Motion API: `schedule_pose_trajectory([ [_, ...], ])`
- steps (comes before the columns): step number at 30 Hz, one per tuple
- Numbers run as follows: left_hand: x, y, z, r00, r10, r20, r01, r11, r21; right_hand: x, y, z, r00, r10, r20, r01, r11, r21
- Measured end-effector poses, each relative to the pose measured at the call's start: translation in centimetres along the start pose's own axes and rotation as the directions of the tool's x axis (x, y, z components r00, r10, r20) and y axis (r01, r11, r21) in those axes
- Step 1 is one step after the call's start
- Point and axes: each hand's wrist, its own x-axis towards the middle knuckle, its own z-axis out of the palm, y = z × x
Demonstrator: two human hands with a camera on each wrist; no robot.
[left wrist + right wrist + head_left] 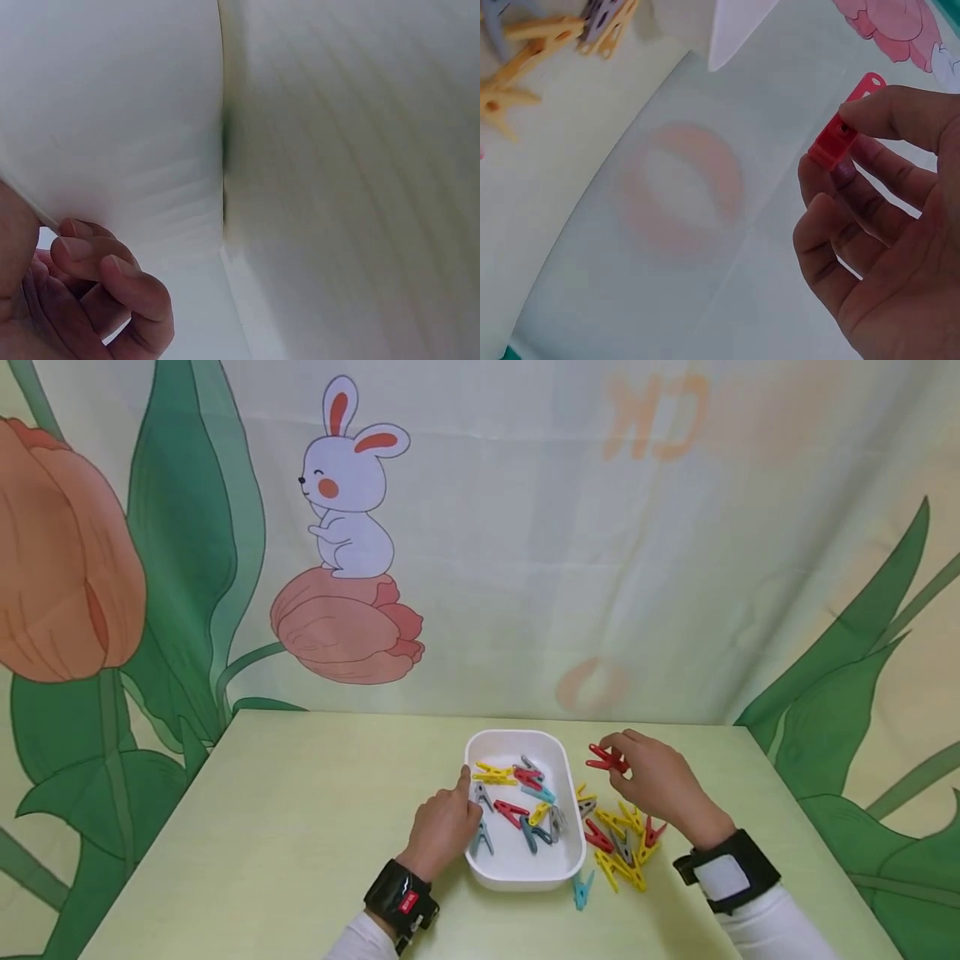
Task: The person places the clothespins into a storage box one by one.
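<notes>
A white plastic tray [525, 883] stands on the table with several clothespins inside, among them yellow ones [495, 774], a red one [512, 812] and grey-blue ones. My left hand [442, 827] holds the tray's left side at the rim. In the left wrist view its fingers [139, 289] are curled against the outer wall; the thumb is hidden there. Right of the tray and above the table, my right hand [660, 777] pinches a red clothespin [606, 759] between thumb and fingertips. The right wrist view shows this red clothespin [829, 142] from its narrow side.
Beside the tray's right wall lies a loose pile of yellow, red and grey clothespins [622, 860]. One light blue clothespin [582, 890] lies near the tray's front right corner. A printed curtain [495, 568] hangs behind the table's [300, 843] back edge.
</notes>
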Motion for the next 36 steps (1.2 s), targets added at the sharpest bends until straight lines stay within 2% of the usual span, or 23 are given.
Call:
schedule_pose_trajectory([
  [7, 0.4, 0.4, 0.3, 1.0, -0.003, -0.024, 0.004, 1.0, 0.016, 1.6, -2.8, 1.2, 0.998, -0.054, 0.02, 0.053, 0.998, 0.041],
  [15, 0.2, 0.1, 0.4, 1.0, 0.007, -0.02, -0.007, 1.0, 0.014, 2.8, -5.3, 4.0, 0.994, -0.038, 0.105, 0.032, 0.998, 0.058],
  [22, 0.3, 0.2, 0.2, 1.0, 0.001, -0.015, -0.001, 1.0, 0.011, 3.3, -5.8, 5.1, 0.99, -0.045, 0.134, 0.036, 0.997, 0.07],
  [30, 0.2, 0.2, 0.2, 1.0, 0.005, -0.017, -0.005, 1.0, 0.005, 3.1, -5.8, 6.2, 0.982, -0.007, 0.189, -0.013, 0.994, 0.106],
  [36, 0.3, 0.3, 0.1, 1.0, 0.002, -0.014, -0.001, 1.0, 0.01, 3.1, -5.8, 6.8, 0.977, -0.034, 0.212, 0.001, 0.988, 0.153],
])
